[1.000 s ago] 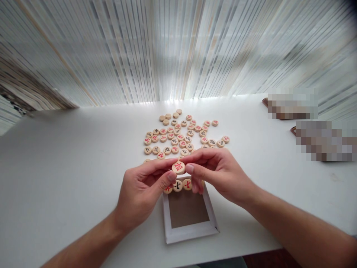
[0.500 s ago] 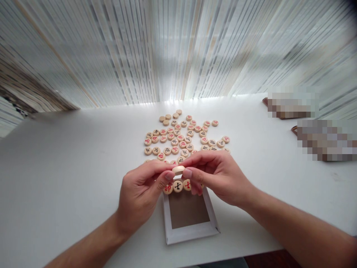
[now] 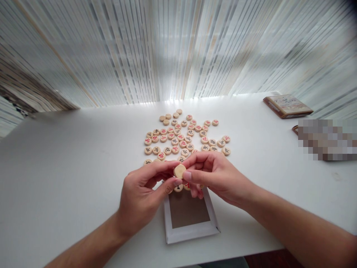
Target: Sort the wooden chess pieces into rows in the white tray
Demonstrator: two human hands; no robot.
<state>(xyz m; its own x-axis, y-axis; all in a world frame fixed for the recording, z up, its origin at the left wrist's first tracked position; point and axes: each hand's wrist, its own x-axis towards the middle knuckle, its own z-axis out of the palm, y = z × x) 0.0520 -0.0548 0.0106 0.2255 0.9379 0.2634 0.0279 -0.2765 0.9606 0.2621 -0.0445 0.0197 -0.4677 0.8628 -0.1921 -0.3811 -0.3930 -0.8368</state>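
Note:
A pale wooden Chinese chess piece (image 3: pixel 180 171) is pinched between the fingertips of both hands, and a blank face shows. My left hand (image 3: pixel 147 191) closes on its left side with thumb and forefinger. From the right, my right hand (image 3: pixel 219 175) grips it, the thumb lying on its face. Just below, a row of pieces lies in the far end of a white open box (image 3: pixel 192 235) with a brown floor. One piece with a black character (image 3: pixel 178 187) shows there; my fingers partly hide the others in the row.
Many loose Chinese chess pieces (image 3: pixel 175 141), marked red or black, spread over the white table (image 3: pixel 83 178) beyond my hands. Several at the back show blank faces. A flat box (image 3: pixel 288 106) lies at the far right, with a blurred-out item (image 3: pixel 326 141) nearer. A striped curtain (image 3: pixel 167 48) hangs behind.
The held piece has turned from edge-on to show its blank face. My left thumb has shifted slightly right and down; both hands otherwise stay over the box.

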